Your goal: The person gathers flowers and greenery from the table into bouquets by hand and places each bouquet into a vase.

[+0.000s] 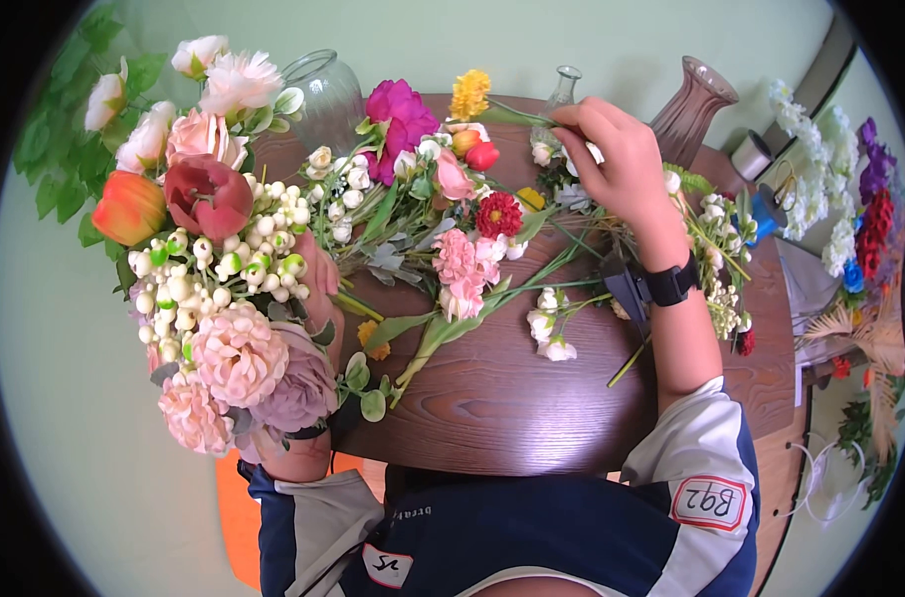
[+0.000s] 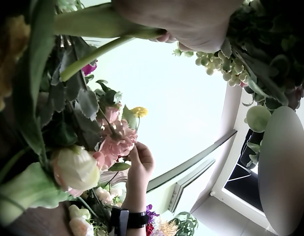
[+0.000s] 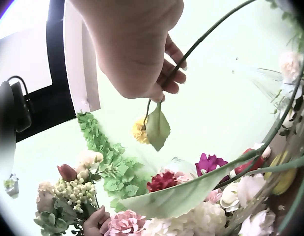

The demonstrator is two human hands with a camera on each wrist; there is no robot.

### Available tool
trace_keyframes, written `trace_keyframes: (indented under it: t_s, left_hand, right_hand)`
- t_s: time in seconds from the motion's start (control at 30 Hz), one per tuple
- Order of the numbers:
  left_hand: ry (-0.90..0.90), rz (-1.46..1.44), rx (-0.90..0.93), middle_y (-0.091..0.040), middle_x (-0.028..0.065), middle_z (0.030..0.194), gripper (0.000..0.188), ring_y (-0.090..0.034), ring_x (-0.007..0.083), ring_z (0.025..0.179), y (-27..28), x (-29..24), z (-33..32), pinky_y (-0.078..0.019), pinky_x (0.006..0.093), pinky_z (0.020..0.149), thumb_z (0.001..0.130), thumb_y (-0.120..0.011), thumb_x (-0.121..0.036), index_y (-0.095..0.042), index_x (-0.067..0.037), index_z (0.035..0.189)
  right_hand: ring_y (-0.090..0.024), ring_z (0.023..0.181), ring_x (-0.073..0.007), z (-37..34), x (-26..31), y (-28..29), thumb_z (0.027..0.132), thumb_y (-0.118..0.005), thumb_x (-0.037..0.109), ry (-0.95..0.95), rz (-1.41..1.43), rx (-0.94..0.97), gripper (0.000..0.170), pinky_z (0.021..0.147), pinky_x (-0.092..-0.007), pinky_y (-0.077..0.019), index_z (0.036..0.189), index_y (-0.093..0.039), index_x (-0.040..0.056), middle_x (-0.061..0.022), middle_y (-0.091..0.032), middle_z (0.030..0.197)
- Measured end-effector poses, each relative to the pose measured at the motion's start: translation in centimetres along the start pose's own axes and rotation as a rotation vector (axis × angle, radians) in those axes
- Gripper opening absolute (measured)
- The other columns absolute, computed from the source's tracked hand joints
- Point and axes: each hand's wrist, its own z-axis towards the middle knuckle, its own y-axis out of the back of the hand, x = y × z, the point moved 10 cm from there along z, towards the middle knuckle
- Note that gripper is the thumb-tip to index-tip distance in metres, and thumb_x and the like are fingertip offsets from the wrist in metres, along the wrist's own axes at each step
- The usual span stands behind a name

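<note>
In the head view the left hand (image 1: 318, 284) grips the stems of a big bouquet with a dark pink tulip (image 1: 209, 197), an orange tulip (image 1: 129, 208), white berries and pink peonies (image 1: 239, 353); the blooms hide part of the hand. The right hand (image 1: 612, 159) is raised over the back of the table, pinching the thin stem of a yellow flower (image 1: 469, 95). In the right wrist view the right hand (image 3: 137, 49) has thumb and fingers on that stem, with the yellow bloom (image 3: 140, 131) and a green leaf (image 3: 158, 129) hanging below.
Loose flowers, among them a magenta bloom (image 1: 403, 117) and a red one (image 1: 499, 215), lie across the wooden table (image 1: 512, 398). Behind stand a clear glass vase (image 1: 323, 95), a small glass bottle (image 1: 565, 85) and a ribbed brown vase (image 1: 689, 109). More flowers are at the far right.
</note>
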Motion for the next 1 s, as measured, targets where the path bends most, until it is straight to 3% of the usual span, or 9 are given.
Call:
trace_keyframes:
  t_s: [0.23,0.57,0.6,0.67,0.77,0.83,0.87,0.93,1.0]
  left_hand:
    - [0.025,-0.028,0.09,-0.026,-0.0055,0.049,0.032,-0.027,0.0051,0.041,0.9,1.3,0.4,-0.0252,0.0211,0.044,0.092,-0.046,-0.024,-0.036,-0.014,0.064]
    - [0.054,-0.076,0.219,-0.026,-0.0056,0.049,0.031,-0.027,0.0052,0.042,1.0,2.2,0.8,-0.025,0.0212,0.044,0.093,-0.045,-0.022,-0.036,-0.014,0.064]
    - [0.053,-0.075,0.22,-0.026,-0.0056,0.049,0.031,-0.027,0.0052,0.042,-0.9,1.0,0.4,-0.025,0.0212,0.044,0.093,-0.045,-0.022,-0.036,-0.014,0.064]
    - [-0.007,0.139,-0.018,-0.026,-0.0054,0.048,0.029,-0.027,0.0057,0.041,-2.5,-1.8,-0.7,-0.0253,0.0214,0.043,0.094,-0.041,-0.02,-0.038,-0.014,0.066]
    - [-0.045,0.019,0.091,-0.026,-0.0053,0.048,0.028,-0.027,0.006,0.04,-4.7,-3.9,-1.0,-0.0257,0.0217,0.042,0.094,-0.039,-0.018,-0.038,-0.014,0.066]
    - [-0.062,-0.015,0.106,-0.026,-0.0055,0.048,0.027,-0.027,0.0057,0.039,-4.6,-4.1,-0.7,-0.0263,0.0216,0.042,0.094,-0.038,-0.016,-0.038,-0.013,0.068]
    - [-0.051,-0.003,0.123,-0.026,-0.0056,0.048,0.026,-0.027,0.0055,0.039,-4.9,-4.2,-0.7,-0.0265,0.0214,0.042,0.094,-0.038,-0.016,-0.038,-0.013,0.068]
    - [0.011,-0.015,0.126,-0.027,-0.0055,0.048,0.025,-0.028,0.0054,0.04,-5.0,-3.6,-0.8,-0.0272,0.0214,0.043,0.095,-0.038,-0.018,-0.038,-0.013,0.071]
    - [0.001,-0.008,0.14,-0.027,-0.0053,0.049,0.026,-0.028,0.0056,0.04,-5.3,-3.4,-1.1,-0.0275,0.0215,0.043,0.096,-0.037,-0.019,-0.037,-0.013,0.07]
  right_hand:
    - [-0.054,0.059,-0.0235,0.3,4.8,1.9,0.07,-0.062,0.006,0.286,-0.073,-0.144,0.013,0.052,-0.033,-0.0433,0.082,-0.06,0.0064,-0.0057,-0.052,0.067]
    - [-0.055,0.057,-0.0241,-0.4,4.6,-0.5,0.074,-0.061,0.009,0.21,0.002,0.039,0.011,0.049,-0.0341,-0.0424,0.084,-0.058,0.0079,-0.0052,-0.053,0.066]
    - [-0.055,0.057,-0.025,-0.5,4.0,-1.3,0.075,-0.061,0.01,0.167,0.001,0.089,0.011,0.049,-0.0347,-0.0426,0.085,-0.057,0.0079,-0.0053,-0.053,0.065]
    - [-0.055,0.057,-0.0258,-0.9,3.3,-2.3,0.076,-0.061,0.011,0.126,0.002,0.136,0.011,0.049,-0.0354,-0.0428,0.086,-0.056,0.0078,-0.0054,-0.053,0.065]
    - [-0.057,0.064,-0.026,-0.8,2.8,-3.2,0.074,-0.063,0.013,0.067,-0.003,0.176,0.019,0.052,-0.0354,-0.044,0.091,-0.056,0.0077,-0.0058,-0.056,0.073]
    - [-0.058,0.081,-0.0267,-0.6,3.2,-3.7,0.072,-0.066,0.017,0.021,-0.019,0.235,0.031,0.064,-0.0352,-0.0462,0.1,-0.055,0.0077,-0.0079,-0.058,0.092]
    - [-0.058,0.081,-0.0267,-0.5,3.6,-3.8,0.072,-0.066,0.017,0.025,-0.013,0.237,0.031,0.064,-0.0352,-0.0462,0.1,-0.055,0.0077,-0.0079,-0.058,0.092]
    - [-0.053,0.101,-0.0265,-0.7,6.3,-4.2,0.068,-0.07,0.022,0.171,0.188,0.255,0.047,0.082,-0.0375,-0.0424,0.11,-0.054,0.0086,-0.0088,-0.055,0.109]
    - [-0.051,0.105,-0.0257,-1.6,7.7,-5.4,0.065,-0.071,0.024,0.199,0.237,0.34,0.051,0.088,-0.0388,-0.0385,0.111,-0.054,0.0091,-0.008,-0.054,0.112]
